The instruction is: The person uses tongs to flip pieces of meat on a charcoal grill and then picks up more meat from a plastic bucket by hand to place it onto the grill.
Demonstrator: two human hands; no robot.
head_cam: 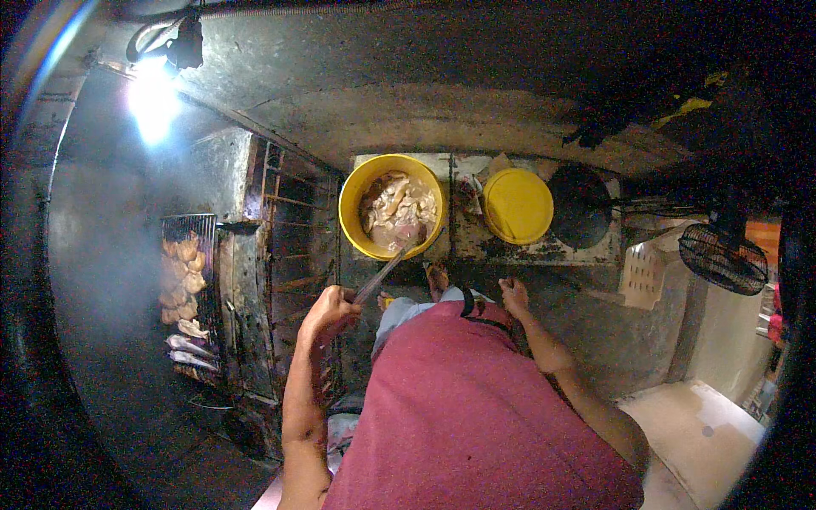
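Observation:
My left hand [331, 310] grips a pair of long tongs [384, 278], which slant up and to the right. Their far end reaches over the rim of a yellow bucket [352, 203] and touches or nearly touches the contents. Inside are pale pieces of raw meat [400, 207] in cloudy liquid, with a pinker piece near the tongs. My right hand [513, 297] hangs beside my hip, its fingers curled and no object visible in it. Closest to that hand is a round yellow lid [518, 206] on the ledge.
To the left, a wire grill rack [190, 223] holds browned meat pieces [186, 274] and eggplants [191, 354] amid smoke. A bright lamp [153, 102] hangs above. Along the tiled ledge [468, 245] sits a dark round object [580, 207]. A black fan [723, 258] stands at right.

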